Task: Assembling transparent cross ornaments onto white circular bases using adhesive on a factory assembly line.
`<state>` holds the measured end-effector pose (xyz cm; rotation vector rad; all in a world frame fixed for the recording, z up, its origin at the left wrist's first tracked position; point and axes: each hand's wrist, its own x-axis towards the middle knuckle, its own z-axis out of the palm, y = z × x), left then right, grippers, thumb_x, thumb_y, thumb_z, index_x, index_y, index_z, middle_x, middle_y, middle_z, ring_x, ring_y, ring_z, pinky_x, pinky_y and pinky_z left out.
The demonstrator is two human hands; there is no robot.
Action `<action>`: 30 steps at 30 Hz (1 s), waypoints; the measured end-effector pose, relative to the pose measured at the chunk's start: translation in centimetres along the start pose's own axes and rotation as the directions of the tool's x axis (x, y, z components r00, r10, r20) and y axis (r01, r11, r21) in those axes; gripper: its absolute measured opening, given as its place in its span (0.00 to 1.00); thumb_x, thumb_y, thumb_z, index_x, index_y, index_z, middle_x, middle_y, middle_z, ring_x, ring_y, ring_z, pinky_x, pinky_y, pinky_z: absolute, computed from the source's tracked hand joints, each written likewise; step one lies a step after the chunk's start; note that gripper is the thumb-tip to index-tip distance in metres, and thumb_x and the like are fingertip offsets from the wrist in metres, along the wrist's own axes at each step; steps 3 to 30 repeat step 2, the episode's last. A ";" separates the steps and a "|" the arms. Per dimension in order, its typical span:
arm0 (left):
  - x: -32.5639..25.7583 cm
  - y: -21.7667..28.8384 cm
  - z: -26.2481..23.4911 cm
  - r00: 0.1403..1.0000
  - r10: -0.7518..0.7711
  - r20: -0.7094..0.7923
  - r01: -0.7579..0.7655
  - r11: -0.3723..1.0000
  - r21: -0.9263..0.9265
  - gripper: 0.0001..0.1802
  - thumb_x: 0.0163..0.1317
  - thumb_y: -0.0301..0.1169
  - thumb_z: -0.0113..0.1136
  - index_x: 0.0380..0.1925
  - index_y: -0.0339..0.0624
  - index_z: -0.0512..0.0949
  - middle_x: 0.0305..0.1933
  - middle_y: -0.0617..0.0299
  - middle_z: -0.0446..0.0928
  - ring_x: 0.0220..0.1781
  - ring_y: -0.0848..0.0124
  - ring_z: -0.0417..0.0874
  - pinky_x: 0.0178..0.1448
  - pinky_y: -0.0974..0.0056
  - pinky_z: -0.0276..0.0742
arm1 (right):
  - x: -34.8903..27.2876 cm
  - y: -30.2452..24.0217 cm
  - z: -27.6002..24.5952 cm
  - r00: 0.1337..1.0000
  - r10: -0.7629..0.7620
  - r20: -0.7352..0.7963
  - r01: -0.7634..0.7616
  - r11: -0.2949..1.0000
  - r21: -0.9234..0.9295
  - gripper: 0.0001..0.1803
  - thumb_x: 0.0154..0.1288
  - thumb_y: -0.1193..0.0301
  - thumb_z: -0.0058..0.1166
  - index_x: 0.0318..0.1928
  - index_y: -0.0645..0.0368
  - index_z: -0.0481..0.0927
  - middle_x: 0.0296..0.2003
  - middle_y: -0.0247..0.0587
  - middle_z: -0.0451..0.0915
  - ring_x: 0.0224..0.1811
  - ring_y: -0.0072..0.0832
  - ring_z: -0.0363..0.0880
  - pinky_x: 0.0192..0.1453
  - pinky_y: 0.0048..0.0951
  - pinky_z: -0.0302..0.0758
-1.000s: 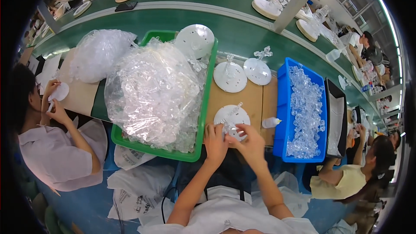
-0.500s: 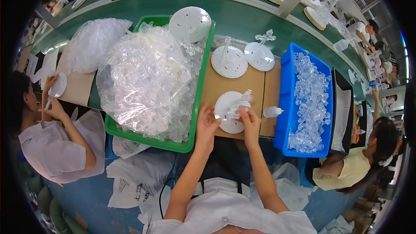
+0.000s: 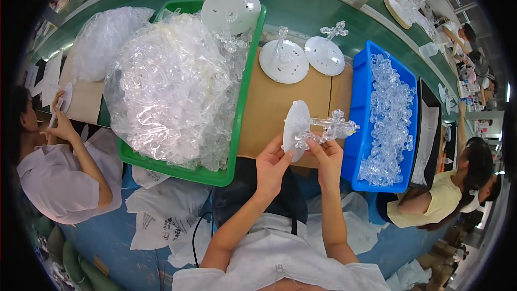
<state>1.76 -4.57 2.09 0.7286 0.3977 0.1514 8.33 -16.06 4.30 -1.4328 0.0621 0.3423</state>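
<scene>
My left hand (image 3: 272, 167) pinches the lower edge of a round white disc (image 3: 291, 124), which stands tilted almost edge-on. A clear plastic stem with a branched end (image 3: 339, 125) juts to the right from the disc's face. Close to the disc, the fingers of my right hand (image 3: 327, 163) are closed on a smaller clear plastic piece (image 3: 308, 140); whether it is joined to the disc I cannot tell. Beyond my hands, a white disc with an upright clear stem (image 3: 284, 63) rests beside a similar disc with a cross-shaped clear top (image 3: 325, 56).
At left stands a green crate (image 3: 230, 175) heaped with bagged clear parts, a white disc (image 3: 230, 8) on its far corner. A blue bin (image 3: 353, 167) of clear plastic pieces is at right. Co-workers sit on both sides. Brown cardboard (image 3: 269, 113) covers the table.
The disc has been lifted and turned from facing up to nearly edge-on, its stem now pointing right. Both hands have shifted right. The small bottle beside the blue bin is no longer visible.
</scene>
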 end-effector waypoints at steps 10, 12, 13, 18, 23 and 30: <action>-0.2 -0.3 0.1 1.000 0.009 0.019 -0.009 1.000 0.023 0.30 0.60 0.17 0.53 0.64 0.31 0.59 0.62 0.54 0.68 0.59 0.69 0.73 0.62 0.65 0.67 | -0.1 0.0 -0.4 1.000 -0.001 0.001 0.001 0.999 -0.032 0.16 0.59 0.74 0.60 0.48 0.65 0.77 0.40 0.41 0.81 0.38 0.21 0.79 0.43 0.23 0.77; -0.2 -0.3 0.1 1.000 0.009 0.019 -0.009 1.000 0.023 0.30 0.60 0.17 0.53 0.64 0.31 0.59 0.62 0.54 0.68 0.59 0.69 0.73 0.62 0.65 0.67 | -0.1 0.0 -0.4 1.000 -0.001 0.001 0.001 0.999 -0.032 0.16 0.59 0.74 0.60 0.48 0.65 0.77 0.40 0.41 0.81 0.38 0.21 0.79 0.43 0.23 0.77; -0.2 -0.3 0.1 1.000 0.009 0.019 -0.009 1.000 0.023 0.30 0.60 0.17 0.53 0.64 0.31 0.59 0.62 0.54 0.68 0.59 0.69 0.73 0.62 0.65 0.67 | -0.1 0.0 -0.4 1.000 -0.001 0.001 0.001 0.999 -0.032 0.16 0.59 0.74 0.60 0.48 0.65 0.77 0.40 0.41 0.81 0.38 0.21 0.79 0.43 0.23 0.77; -0.2 -0.3 0.1 1.000 0.009 0.019 -0.009 1.000 0.023 0.30 0.60 0.17 0.53 0.64 0.31 0.59 0.62 0.54 0.68 0.59 0.69 0.73 0.62 0.65 0.67 | -0.1 0.0 -0.4 1.000 -0.001 0.001 0.001 0.999 -0.032 0.16 0.59 0.74 0.60 0.48 0.65 0.77 0.40 0.41 0.81 0.38 0.21 0.79 0.43 0.23 0.77; -0.2 -0.3 0.1 1.000 0.009 0.019 -0.009 1.000 0.023 0.30 0.60 0.17 0.53 0.64 0.31 0.59 0.62 0.54 0.68 0.59 0.69 0.73 0.62 0.65 0.67 | -0.1 0.0 -0.4 1.000 -0.001 0.001 0.001 0.999 -0.032 0.16 0.59 0.74 0.60 0.48 0.65 0.77 0.40 0.41 0.81 0.38 0.21 0.79 0.43 0.23 0.77; -0.2 -0.3 0.1 1.000 0.009 0.019 -0.009 1.000 0.023 0.30 0.60 0.17 0.53 0.64 0.31 0.59 0.62 0.54 0.68 0.59 0.69 0.73 0.62 0.65 0.67 | -0.1 0.0 -0.4 1.000 -0.001 0.001 0.001 0.999 -0.032 0.16 0.59 0.74 0.60 0.48 0.65 0.77 0.40 0.41 0.81 0.38 0.21 0.79 0.43 0.23 0.77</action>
